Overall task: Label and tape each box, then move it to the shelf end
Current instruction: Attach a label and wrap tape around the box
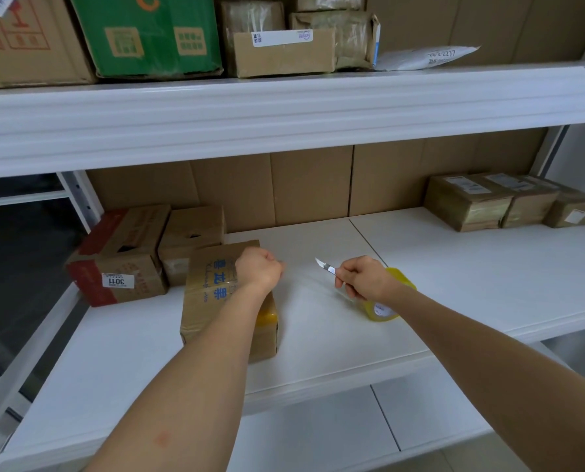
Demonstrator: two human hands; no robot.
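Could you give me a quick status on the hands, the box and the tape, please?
Left hand pinches the tape end over the box. Right hand grips knife and tape roll; clear strip stretched between. Nothing in the way.

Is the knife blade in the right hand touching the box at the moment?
No, the knife blade in the right hand points into open air, clear of the box.
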